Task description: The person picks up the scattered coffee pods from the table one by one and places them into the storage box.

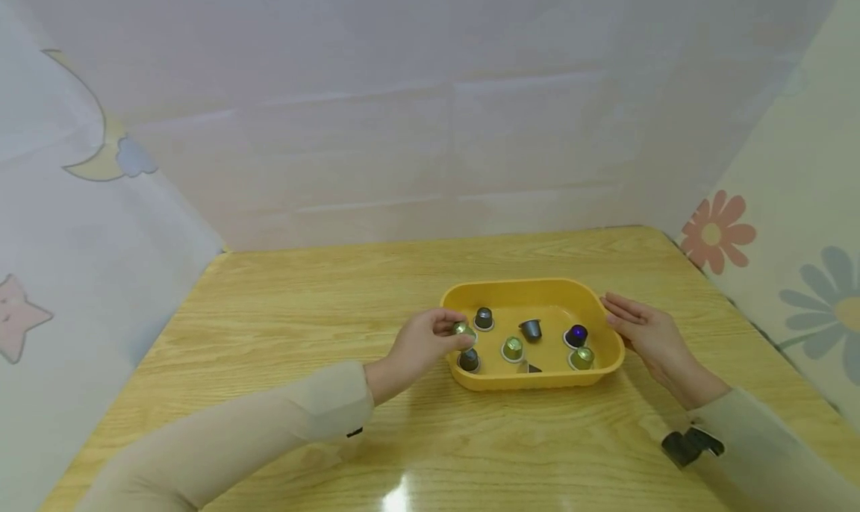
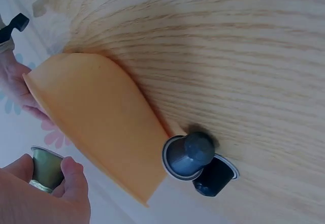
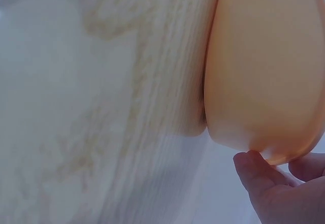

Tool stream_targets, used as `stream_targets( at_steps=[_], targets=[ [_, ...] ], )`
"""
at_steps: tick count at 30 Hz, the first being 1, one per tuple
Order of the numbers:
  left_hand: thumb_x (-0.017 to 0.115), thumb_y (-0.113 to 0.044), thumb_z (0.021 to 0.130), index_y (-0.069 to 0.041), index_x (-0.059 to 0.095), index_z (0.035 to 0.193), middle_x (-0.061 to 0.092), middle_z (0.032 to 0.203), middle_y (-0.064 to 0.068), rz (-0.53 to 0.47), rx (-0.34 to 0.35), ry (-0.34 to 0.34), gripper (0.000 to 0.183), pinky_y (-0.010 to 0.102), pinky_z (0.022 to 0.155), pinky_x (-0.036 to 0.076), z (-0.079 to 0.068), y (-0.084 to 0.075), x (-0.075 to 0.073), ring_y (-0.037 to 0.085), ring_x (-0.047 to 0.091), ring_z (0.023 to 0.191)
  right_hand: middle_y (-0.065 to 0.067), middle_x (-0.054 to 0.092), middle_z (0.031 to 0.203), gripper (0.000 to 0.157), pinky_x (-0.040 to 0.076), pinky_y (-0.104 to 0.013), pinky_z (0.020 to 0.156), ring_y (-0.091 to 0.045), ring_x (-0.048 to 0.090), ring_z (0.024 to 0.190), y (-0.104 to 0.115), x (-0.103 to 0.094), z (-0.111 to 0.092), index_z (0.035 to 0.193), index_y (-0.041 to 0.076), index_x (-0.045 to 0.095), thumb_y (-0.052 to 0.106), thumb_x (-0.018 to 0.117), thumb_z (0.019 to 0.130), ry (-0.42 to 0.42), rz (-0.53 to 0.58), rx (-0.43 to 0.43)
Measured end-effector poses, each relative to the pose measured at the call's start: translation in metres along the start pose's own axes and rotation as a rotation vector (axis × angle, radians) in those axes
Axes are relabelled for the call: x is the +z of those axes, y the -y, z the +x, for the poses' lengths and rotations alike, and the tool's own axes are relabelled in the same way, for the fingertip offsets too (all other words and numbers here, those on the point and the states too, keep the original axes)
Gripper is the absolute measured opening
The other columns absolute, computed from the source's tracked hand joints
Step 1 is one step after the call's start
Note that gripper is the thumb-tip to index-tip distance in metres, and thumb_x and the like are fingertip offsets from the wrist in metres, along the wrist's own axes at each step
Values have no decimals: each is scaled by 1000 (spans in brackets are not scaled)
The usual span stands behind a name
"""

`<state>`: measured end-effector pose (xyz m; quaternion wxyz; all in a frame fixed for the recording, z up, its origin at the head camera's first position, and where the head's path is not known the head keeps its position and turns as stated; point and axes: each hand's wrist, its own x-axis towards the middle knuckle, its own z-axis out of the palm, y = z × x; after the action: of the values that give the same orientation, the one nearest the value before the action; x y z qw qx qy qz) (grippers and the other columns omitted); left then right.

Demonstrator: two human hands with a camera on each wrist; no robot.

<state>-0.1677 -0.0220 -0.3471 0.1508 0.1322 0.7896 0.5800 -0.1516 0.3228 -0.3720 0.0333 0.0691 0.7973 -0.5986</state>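
Observation:
My left hand [image 1: 418, 345] pinches a green coffee capsule [image 1: 463, 331] between thumb and fingers, over the left end of a yellow tray [image 1: 524, 381]. In the left wrist view this green capsule [image 2: 46, 169] sits at the fingertips, its wide rim up. At the tray's right end, my right hand [image 1: 655, 342] holds the rim, with thumb and fingers on the tray wall [image 3: 264, 61] in the right wrist view. Inside the tray lie several more capsules: a dark one [image 1: 469, 360] just below the left hand, a green one [image 1: 513, 349] and a blue one [image 1: 576, 336].
The tray stands on a wood-grain table [image 1: 302, 295]. A pale cloth wall [image 1: 376, 124] rises behind, and printed side walls with a moon [image 1: 101, 165] and flowers [image 1: 719, 232] flank the table. A black strap piece [image 1: 685, 448] hangs at the right cuff.

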Motion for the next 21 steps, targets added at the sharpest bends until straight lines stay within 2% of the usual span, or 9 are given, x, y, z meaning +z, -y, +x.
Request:
stream_targets(
  at_steps=[4,8,10,15,21],
  targets=[
    [74,-13,87,2,64,118,68,110,8,-20,24,18,36,30,86,54,1,-7,2,19,63,101,-10,33,147,59,50,-12,82,20,51,94,0,0,0,152,-4,20,16,48,103,-5,17,0],
    [74,-10,87,5,62,119,67,105,8,-49,0,44,37,34,85,54,3,-10,6,16,62,95,-1,40,143,59,50,-12,81,20,52,93,0,0,0,151,-5,20,15,48,103,-9,28,-3],
    [73,-10,88,5,61,119,67,104,6,-65,-35,58,37,37,87,54,5,-11,10,14,61,93,2,42,141,59,50,-12,81,20,52,93,-1,0,0,151,-5,21,15,49,103,-10,27,-8],
    [72,-7,88,2,62,119,67,103,7,-117,-96,82,34,40,88,53,6,-15,20,15,62,91,0,41,142,59,50,-11,81,20,51,93,-2,-1,1,151,-5,21,16,49,103,-12,12,-15],
    [72,-3,88,4,63,118,68,104,7,-154,-92,96,32,38,86,54,7,-21,33,16,63,92,-3,40,143,58,50,-12,80,21,51,92,-1,1,1,151,-5,22,15,49,103,-17,8,-11]
  ],
)
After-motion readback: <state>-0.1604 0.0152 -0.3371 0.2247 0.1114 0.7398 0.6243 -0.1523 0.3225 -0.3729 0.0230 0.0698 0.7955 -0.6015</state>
